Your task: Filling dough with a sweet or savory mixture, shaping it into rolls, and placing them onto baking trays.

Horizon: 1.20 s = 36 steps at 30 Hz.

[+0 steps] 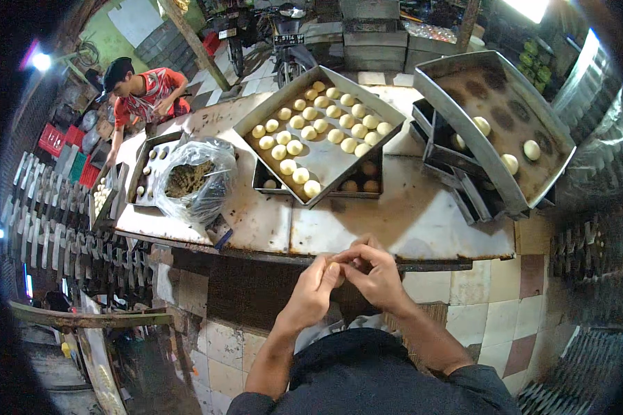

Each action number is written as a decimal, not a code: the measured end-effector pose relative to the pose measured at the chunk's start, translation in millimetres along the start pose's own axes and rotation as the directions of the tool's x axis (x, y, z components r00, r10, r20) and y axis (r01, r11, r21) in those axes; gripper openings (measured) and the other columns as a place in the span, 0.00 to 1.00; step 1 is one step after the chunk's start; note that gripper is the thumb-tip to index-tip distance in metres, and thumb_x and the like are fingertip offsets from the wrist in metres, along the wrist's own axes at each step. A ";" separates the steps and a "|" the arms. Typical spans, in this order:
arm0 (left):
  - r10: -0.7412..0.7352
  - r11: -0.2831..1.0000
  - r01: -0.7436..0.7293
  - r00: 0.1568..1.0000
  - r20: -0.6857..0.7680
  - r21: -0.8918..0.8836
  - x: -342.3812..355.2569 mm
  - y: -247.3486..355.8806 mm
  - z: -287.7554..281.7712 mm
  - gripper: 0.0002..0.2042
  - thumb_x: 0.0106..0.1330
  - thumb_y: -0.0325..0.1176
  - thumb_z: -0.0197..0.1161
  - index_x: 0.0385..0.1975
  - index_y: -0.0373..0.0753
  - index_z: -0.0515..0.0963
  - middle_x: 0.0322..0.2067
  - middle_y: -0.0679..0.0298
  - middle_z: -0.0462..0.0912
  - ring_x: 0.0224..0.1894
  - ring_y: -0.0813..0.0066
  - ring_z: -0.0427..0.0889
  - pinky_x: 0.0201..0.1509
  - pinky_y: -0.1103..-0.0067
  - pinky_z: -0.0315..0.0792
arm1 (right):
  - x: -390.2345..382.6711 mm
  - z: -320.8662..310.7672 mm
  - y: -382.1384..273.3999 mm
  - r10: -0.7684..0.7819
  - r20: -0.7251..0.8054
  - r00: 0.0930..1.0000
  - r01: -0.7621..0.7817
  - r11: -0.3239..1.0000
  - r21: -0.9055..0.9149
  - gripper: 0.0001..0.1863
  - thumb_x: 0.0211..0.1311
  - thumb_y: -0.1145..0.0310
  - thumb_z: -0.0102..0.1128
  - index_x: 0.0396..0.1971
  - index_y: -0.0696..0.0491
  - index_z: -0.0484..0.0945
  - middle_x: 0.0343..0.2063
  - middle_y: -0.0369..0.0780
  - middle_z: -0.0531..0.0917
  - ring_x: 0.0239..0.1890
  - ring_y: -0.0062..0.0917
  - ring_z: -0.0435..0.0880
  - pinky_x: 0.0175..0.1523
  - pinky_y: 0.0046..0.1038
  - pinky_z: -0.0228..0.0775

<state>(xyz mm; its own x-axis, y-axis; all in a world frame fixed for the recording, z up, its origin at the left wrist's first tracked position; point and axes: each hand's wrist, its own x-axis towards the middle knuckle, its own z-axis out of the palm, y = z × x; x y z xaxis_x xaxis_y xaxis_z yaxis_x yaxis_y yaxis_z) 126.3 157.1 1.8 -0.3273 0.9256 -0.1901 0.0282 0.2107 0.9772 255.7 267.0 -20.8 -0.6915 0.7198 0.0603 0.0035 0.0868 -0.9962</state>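
Note:
My left hand (310, 295) and my right hand (376, 272) meet in front of the table's near edge. Both are closed, with thumbs and fingertips pressed together around something small that the fingers hide. Beyond them on the table stands a square metal tray (363, 104) with rows of pale, round dough balls (282, 152). To the left, a clear plastic bag (214, 187) sits open with a crumbly brown filling (189, 178) inside.
Stacked trays (439, 149) stand at the right, the top tray (495, 138) tilted with a few dough balls. A dark tray (145, 197) lies beside the bag. At the far left a person (145, 97) in red reaches toward another tray (109, 197). The metal table (256, 221) has a worn edge.

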 end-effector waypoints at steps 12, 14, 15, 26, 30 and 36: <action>0.621 0.633 -0.602 0.771 0.146 0.487 114.8 18.5 -55.8 0.09 0.78 0.34 0.50 0.38 0.37 0.74 0.39 0.59 0.83 0.50 0.53 0.76 0.57 0.60 0.61 | 67.3 47.9 -21.8 0.467 -0.060 0.882 -0.152 0.404 0.902 0.24 0.72 0.66 0.62 0.63 0.57 0.71 0.52 0.38 0.80 0.53 0.22 0.80 0.61 0.26 0.74; 0.752 0.524 -0.734 0.637 0.171 0.433 137.5 24.1 -43.1 0.08 0.78 0.32 0.50 0.34 0.39 0.73 0.42 0.60 0.83 0.53 0.57 0.75 0.56 0.62 0.61 | 63.7 52.6 -2.7 0.368 -0.239 0.898 0.004 0.538 0.843 0.21 0.75 0.62 0.58 0.61 0.57 0.74 0.54 0.40 0.82 0.55 0.25 0.82 0.61 0.29 0.76; 0.755 0.512 -0.783 0.607 0.248 0.354 148.4 26.3 -38.8 0.09 0.77 0.29 0.49 0.50 0.36 0.74 0.50 0.57 0.85 0.57 0.58 0.73 0.63 0.62 0.59 | 63.4 42.6 5.3 0.356 -0.255 0.899 0.056 0.484 0.873 0.21 0.75 0.63 0.58 0.61 0.58 0.74 0.53 0.41 0.82 0.54 0.25 0.83 0.60 0.30 0.77; 0.242 0.505 -0.489 0.871 0.427 0.711 263.4 -6.9 -26.3 0.22 0.71 0.29 0.54 0.66 0.36 0.71 0.61 0.47 0.76 0.65 0.43 0.70 0.72 0.62 0.60 | 48.9 -182.3 -77.3 -0.034 -0.376 0.926 0.199 0.890 0.410 0.25 0.72 0.66 0.61 0.62 0.65 0.73 0.57 0.53 0.80 0.56 0.41 0.84 0.61 0.38 0.78; -0.056 0.523 -0.205 0.960 0.274 0.827 253.7 -66.1 -87.1 0.11 0.70 0.31 0.55 0.45 0.35 0.82 0.49 0.50 0.83 0.52 0.46 0.75 0.58 0.58 0.66 | 78.8 -329.6 -88.9 -0.373 -0.513 0.773 -0.087 0.738 -0.669 0.20 0.71 0.69 0.58 0.59 0.61 0.76 0.55 0.50 0.82 0.56 0.38 0.84 0.63 0.35 0.74; 0.073 0.416 -0.205 0.979 0.192 0.886 262.6 -59.1 -75.5 0.13 0.62 0.28 0.65 0.46 0.38 0.84 0.42 0.53 0.85 0.52 0.48 0.74 0.57 0.60 0.67 | 130.5 -521.7 -61.8 -0.035 -0.516 0.856 -0.485 0.294 -0.824 0.14 0.66 0.71 0.58 0.48 0.61 0.82 0.46 0.55 0.85 0.53 0.50 0.82 0.60 0.42 0.73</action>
<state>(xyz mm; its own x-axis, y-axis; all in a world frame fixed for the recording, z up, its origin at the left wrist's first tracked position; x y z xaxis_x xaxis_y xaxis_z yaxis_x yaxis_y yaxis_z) -32.6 363.9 -98.7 -0.1366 0.9817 -0.1330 0.9157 0.1763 0.3611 542.2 714.8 81.3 -0.2193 0.9684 0.1188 0.9311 0.2441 -0.2709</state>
